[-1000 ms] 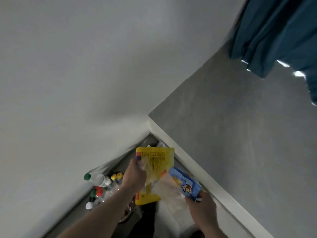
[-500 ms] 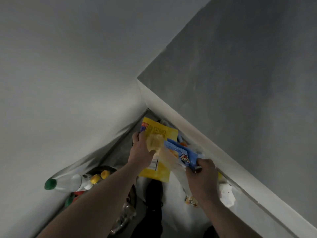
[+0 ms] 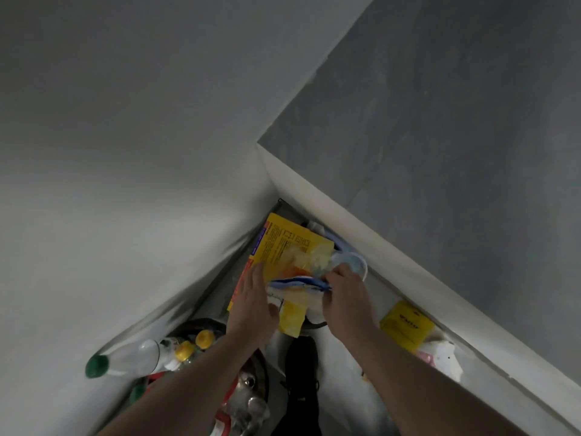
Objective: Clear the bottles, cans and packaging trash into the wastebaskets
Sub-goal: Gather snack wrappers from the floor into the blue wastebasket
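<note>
A yellow printed packet (image 3: 284, 247) is held up in the far corner where the white wall (image 3: 125, 152) meets the grey wall (image 3: 440, 136), with a blue-and-white wrapper (image 3: 298, 283) and a clear crumpled film (image 3: 309, 261) bunched against its near face. The packet is steadied by the left hand (image 3: 251, 306), whose fingers (image 3: 256, 278) are laid nearly straight and close together along its left edge. The blue-and-white wrapper is pinched by the right hand (image 3: 347, 297), its fingers (image 3: 334, 275) curled tight round the bundle; a pale blue round lid (image 3: 356, 264) is seen just beyond them, and whether it is gripped too cannot be told. A smaller yellow wrapper (image 3: 292, 316) hangs below the bundle, between the two hands. To the near left, a wastebasket (image 3: 195, 325) heaped with bottles is partly hidden by the left forearm: a clear bottle with a green cap (image 3: 125, 361) leans out towards the white wall, and two yellow caps (image 3: 195, 343) are seen beside it. To the right, a yellow carton (image 3: 405, 325) rests on white bag trash (image 3: 440, 357) below the white ledge (image 3: 377, 240). A dark shoe (image 3: 300, 366) is seen on the floor between the forearms.
</note>
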`<state>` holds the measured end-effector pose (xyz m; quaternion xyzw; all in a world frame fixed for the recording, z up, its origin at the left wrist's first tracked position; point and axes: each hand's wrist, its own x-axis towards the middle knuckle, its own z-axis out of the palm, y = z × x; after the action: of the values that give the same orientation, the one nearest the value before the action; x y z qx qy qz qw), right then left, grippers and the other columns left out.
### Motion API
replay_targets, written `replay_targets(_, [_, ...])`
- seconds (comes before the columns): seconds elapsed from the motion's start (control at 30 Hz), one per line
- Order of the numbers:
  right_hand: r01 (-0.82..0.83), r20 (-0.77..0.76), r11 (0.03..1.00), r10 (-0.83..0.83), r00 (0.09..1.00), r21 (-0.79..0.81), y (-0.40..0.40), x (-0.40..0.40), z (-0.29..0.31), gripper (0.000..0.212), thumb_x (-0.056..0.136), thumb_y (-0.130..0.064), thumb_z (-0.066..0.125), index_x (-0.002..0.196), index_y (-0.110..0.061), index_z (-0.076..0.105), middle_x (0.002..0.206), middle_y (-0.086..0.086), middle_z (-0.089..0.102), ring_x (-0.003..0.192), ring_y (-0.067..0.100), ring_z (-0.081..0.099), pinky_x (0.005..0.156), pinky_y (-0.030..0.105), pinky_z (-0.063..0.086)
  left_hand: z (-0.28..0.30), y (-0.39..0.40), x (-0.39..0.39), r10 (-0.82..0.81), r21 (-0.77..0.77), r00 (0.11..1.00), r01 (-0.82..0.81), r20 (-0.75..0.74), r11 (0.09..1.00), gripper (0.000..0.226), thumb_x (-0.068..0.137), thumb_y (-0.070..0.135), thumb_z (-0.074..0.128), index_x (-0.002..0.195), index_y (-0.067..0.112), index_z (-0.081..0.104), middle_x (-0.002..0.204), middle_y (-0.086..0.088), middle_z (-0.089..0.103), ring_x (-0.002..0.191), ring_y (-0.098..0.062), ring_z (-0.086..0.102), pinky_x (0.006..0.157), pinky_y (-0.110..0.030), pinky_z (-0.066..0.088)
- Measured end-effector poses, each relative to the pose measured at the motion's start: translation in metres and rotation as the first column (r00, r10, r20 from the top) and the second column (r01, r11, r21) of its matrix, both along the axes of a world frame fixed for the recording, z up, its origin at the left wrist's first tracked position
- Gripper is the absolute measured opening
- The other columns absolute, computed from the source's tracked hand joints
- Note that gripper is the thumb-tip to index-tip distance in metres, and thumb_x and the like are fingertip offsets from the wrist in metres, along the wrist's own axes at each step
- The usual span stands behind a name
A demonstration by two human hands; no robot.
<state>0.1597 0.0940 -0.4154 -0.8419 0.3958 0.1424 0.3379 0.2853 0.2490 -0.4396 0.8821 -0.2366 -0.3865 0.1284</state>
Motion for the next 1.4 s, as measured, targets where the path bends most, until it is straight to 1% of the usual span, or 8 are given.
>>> replay_targets(0.1, [-0.08, -0.048, 0.997, 0.079, 0.996, 0.0, -0.003, 0.015, -0.024, 0.016, 0.091, -0.008, 0.061, 0.104, -0.017, 0.065, 0.112, 0.002, 0.054, 0.108, 0.024, 0.054, 0.079, 0.038, 0.053, 0.004, -0.004, 0.001, 0.073, -0.116, 0.993, -0.063, 0.089, 0.991, 0.094, 0.085, 0.014, 0.069, 0.158, 0.025, 0.011, 0.167, 0.005, 0.008, 0.154, -0.021, 0.014, 0.121, -0.037, 0.028])
replay_targets(0.2, [-0.133, -0.13, 0.99, 0.137, 0.982, 0.036, -0.003, 0.027, -0.046, 0.025, 0.091, -0.009, 0.06, 0.113, -0.019, 0.064, 0.116, 0.003, 0.053, 0.114, 0.027, 0.051, 0.09, 0.039, 0.051, 0.002, -0.002, 0.0, -0.177, -0.16, 0.967, 0.207, 0.183, 0.965, 0.092, 0.083, 0.021, 0.071, 0.155, 0.035, 0.015, 0.166, 0.005, 0.008, 0.153, -0.023, 0.011, 0.122, -0.041, 0.023])
replay_targets(0.4, [-0.081, -0.21, 0.993, 0.097, 0.973, 0.082, -0.003, 0.028, -0.084, 0.032, 0.089, -0.011, 0.063, 0.119, -0.017, 0.066, 0.119, 0.008, 0.057, 0.113, 0.03, 0.057, 0.091, 0.04, 0.052, -0.034, -0.005, 0.008, -0.353, -0.012, 0.935, 0.354, 0.04, 0.935, 0.078, 0.1, 0.046, 0.051, 0.159, 0.037, 0.0, 0.167, 0.011, 0.014, 0.154, -0.017, 0.01, 0.124, -0.042, 0.021])
replay_targets(0.73, [-0.028, -0.248, 1.0, 0.03, 0.968, 0.009, 0.013, 0.027, -0.118, 0.062, 0.088, -0.018, 0.068, 0.144, -0.024, 0.042, 0.13, 0.01, 0.053, 0.117, 0.03, 0.055, 0.089, 0.042, 0.055, -0.071, -0.042, 0.007, -0.56, 0.202, 0.806, 0.526, 0.19, 0.826, 0.062, 0.1, 0.057, 0.04, 0.15, 0.021, 0.031, 0.136, -0.002, 0.056, 0.123, -0.025, 0.047, 0.103, -0.037, 0.037])
replay_targets(0.97, [0.039, 0.012, 0.987, -0.041, 0.999, 0.154, 0.013, 0.014, -0.112, 0.077, 0.089, -0.032, 0.072, 0.149, -0.039, 0.024, 0.132, 0.0, 0.057, 0.114, 0.022, 0.061, 0.089, 0.041, 0.057, -0.104, -0.077, 0.009, -0.469, 0.25, 0.876, 0.432, 0.114, 0.867, 0.055, 0.082, 0.028, 0.078, 0.125, 0.022, 0.045, 0.124, -0.001, 0.058, 0.107, -0.024, 0.061, 0.072, -0.033, 0.044])
replay_targets(1.13, [-0.162, 0.105, 0.971, 0.182, 0.978, -0.173, -0.004, -0.023, -0.07, 0.063, 0.082, -0.023, 0.075, 0.138, -0.029, 0.047, 0.13, -0.003, 0.049, 0.12, 0.02, 0.049, 0.098, 0.038, 0.05, -0.115, -0.087, 0.006, -0.435, 0.276, 0.894, 0.393, 0.106, 0.877, 0.059, 0.088, 0.02, 0.074, 0.138, 0.019, 0.042, 0.132, -0.006, 0.056, 0.114, -0.028, 0.061, 0.083, -0.039, 0.053])
replay_targets(1.3, [-0.349, 0.065, 0.937, 0.348, 0.935, -0.009, 0.009, -0.025, -0.079, 0.049, 0.086, -0.014, 0.072, 0.134, -0.017, 0.062, 0.135, 0.0, 0.059, 0.123, 0.02, 0.058, 0.101, 0.028, 0.048, -0.104, -0.078, 0.005, -0.321, 0.163, 0.944, 0.305, 0.078, 0.938, 0.074, 0.081, 0.022, 0.08, 0.14, 0.021, 0.036, 0.14, -0.003, 0.042, 0.115, -0.029, 0.058, 0.082, -0.041, 0.054])
replay_targets(1.4, [-0.371, 0.0, 0.921, 0.373, 0.928, 0.122, 0.02, -0.004, -0.093, 0.059, 0.098, -0.016, 0.059, 0.153, -0.01, 0.038, 0.157, 0.008, 0.04, 0.144, 0.022, 0.039, 0.116, 0.029, 0.03, -0.084, -0.063, 0.008, -0.297, -0.026, 0.945, 0.303, 0.14, 0.953, 0.066, 0.086, 0.027, 0.067, 0.145, 0.021, 0.037, 0.146, -0.004, 0.036, 0.125, -0.029, 0.049, 0.098, -0.042, 0.048])
